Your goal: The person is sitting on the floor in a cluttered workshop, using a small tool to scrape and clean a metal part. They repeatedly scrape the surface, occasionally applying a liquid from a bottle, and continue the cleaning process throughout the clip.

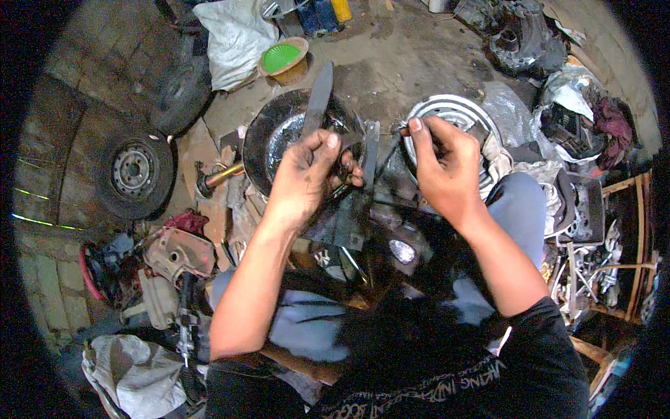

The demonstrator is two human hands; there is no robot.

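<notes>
My left hand (307, 171) is closed around a knife (319, 98), whose grey blade points up and away from me. A dark, thin piece also shows by its fingers, too unclear to name. Behind that hand sits a round black basin (257, 143) with shiny wet-looking contents. My right hand (447, 157) is raised with thumb and forefinger pinched together; a tiny dark bit shows at the tips, its kind unclear. Beyond it lies a silver-white wheel rim (457, 112). A flat grey strip (372, 155) stands between the two hands.
At the left a tyre on a steel wheel (132, 170) leans near another tyre (183, 98). A green-lined basket (283, 57) and a white sack (234, 42) stand at the back. Greasy metal parts (523, 42) lie far right; tools (593, 279) crowd a wooden frame on the right.
</notes>
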